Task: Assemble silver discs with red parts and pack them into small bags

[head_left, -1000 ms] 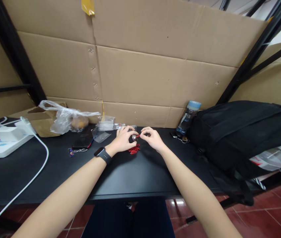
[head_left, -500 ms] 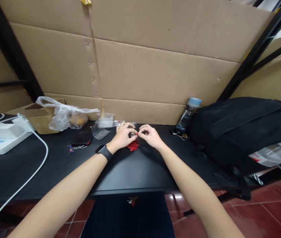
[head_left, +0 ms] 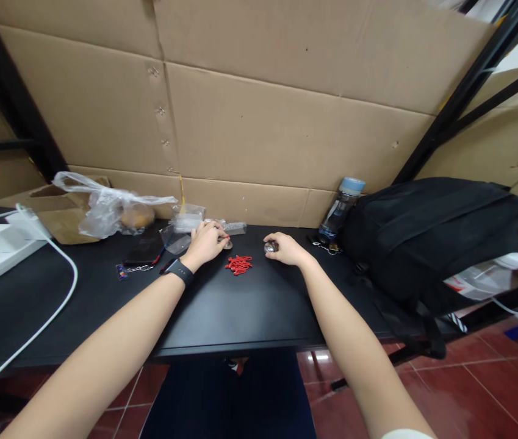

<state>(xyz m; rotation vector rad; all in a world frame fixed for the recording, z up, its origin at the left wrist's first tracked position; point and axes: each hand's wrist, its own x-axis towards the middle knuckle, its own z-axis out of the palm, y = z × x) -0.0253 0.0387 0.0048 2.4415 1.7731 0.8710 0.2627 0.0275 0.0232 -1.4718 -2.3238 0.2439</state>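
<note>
A small heap of loops (head_left: 239,264) lies on the table (head_left: 240,317) near the middle of its back edge, between the left hand (head_left: 206,241) and the right hand (head_left: 284,249). The right hand has a small round piece (head_left: 271,247) in its fingertips. A bottle (head_left: 341,210) stands at the back edge to the right, and the backpack (head_left: 432,238) just beside it fills the right end. Toward the back left corner sits a plastic bag (head_left: 112,207) — a phone (head_left: 142,250) and keychain (head_left: 128,269) lie between it and the left hand. A cable (head_left: 57,305) crosses the left end to the front edge.
</note>
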